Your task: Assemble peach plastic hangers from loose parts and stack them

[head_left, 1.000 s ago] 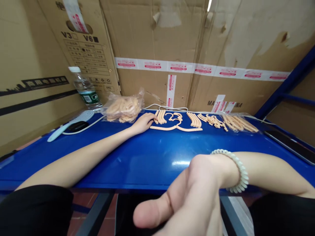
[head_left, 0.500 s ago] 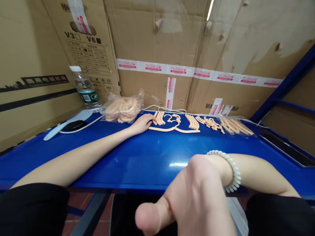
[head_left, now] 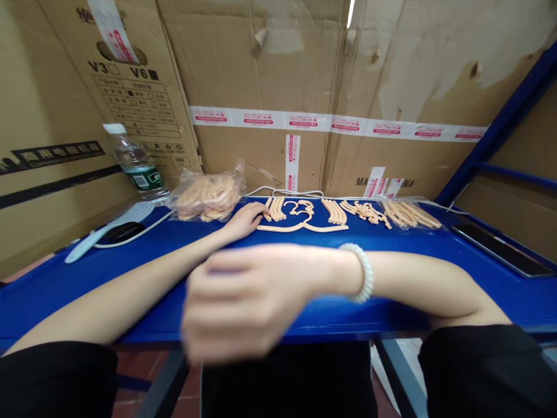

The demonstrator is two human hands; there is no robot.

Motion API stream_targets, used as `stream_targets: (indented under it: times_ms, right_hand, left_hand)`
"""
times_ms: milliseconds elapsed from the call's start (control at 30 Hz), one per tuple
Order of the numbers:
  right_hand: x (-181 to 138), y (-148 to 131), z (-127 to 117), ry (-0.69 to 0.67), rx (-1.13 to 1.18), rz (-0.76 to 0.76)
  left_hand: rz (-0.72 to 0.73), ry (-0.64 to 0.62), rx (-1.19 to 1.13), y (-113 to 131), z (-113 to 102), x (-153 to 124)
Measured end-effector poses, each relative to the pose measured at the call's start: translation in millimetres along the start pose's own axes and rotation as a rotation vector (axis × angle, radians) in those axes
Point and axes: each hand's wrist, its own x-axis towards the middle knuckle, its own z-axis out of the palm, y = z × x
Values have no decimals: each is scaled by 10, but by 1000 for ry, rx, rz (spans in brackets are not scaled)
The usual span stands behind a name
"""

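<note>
My left hand lies on the blue tabletop with loosely bent fingers, open. Its fingertips are at the left end of a peach-coloured clothes hanger with a hook and two arms. Beside those fingers is a row of loose hanger arms. Several hooks lie behind the assembled hanger. Further right are a second row of arms and a heap of small hanger parts. Closer to the camera, my right hand hangs in front of the table, back showing; its fingers look curled but are smeared by motion.
A clear bag of peach parts and a water bottle stand at back left, with a pale blue brush-like tool and dark oval object nearby. At right are bagged arms and a phone. Cardboard walls the back.
My right hand has swung up and to the left, turning from a thumb-out pose to back-of-hand view. The left hand stays by the hanger. The whole view has shifted slightly.
</note>
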Motion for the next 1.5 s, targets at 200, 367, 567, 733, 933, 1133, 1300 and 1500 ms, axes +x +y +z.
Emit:
stream_targets:
  times_ms: [200,367,567,733,933,1133,1300,1500]
  right_hand:
    - [-434,1274,729,-189,-64,482]
    - [-697,1792,1262,-288,236,645]
    - [-733,1763,1544,-264,310,722]
    - [-741,1824,1575,-85,474,820]
    - [-812,1877,1411,171,727,1009]
    - [-1157,1521,998,339,1424,1063]
    - [-1337,963,810,555,1549,1087]
    - [-1362,487,1112,781,1613,1215]
  left_hand:
    - [-23,0,-13,-3,31,9]
    - [17,-7,-138,-105,68,-1]
    - [7,-47,-165,-148,84,18]
    - [-23,-59,-169,-161,100,32]
    - [-54,1,-142,-67,24,15]
    - [-44,252,-234,160,-136,27]
    - [63,315,-397,536,-265,36]
    - [-71,237,-780,993,-176,-84]
